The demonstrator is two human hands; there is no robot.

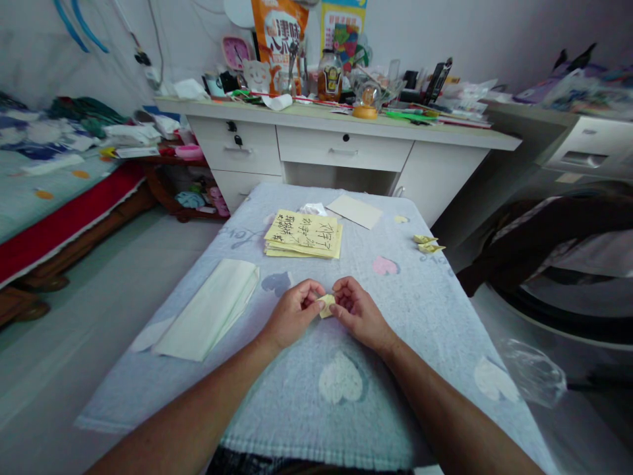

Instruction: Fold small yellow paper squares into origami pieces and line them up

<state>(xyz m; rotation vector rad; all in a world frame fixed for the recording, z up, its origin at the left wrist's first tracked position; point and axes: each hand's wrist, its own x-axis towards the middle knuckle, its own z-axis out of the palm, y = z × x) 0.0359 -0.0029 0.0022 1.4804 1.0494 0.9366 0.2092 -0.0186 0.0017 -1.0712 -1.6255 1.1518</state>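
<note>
Between my two hands is a small folded piece of yellow paper point(326, 306), held just above the cloth-covered table. My left hand point(298, 310) pinches its left side with thumb and fingers. On the other side my right hand point(360, 311) grips the paper's right edge, fingers curled. Beyond them lies a stack of yellow paper sheets point(302, 235) with dark handwritten characters on top. Two small folded yellow paper pieces point(429, 244) sit near the table's right edge. To the left rests a folded pale green-white sheet point(212, 307).
A blue cloth with heart prints point(395, 396) covers the table. At its far side lie a cream card point(355, 211) and crumpled white tissue point(313, 209). Behind stands a cluttered white desk point(346, 148). A washing machine point(588, 158) is at the right, a bed point(59, 185) at the left.
</note>
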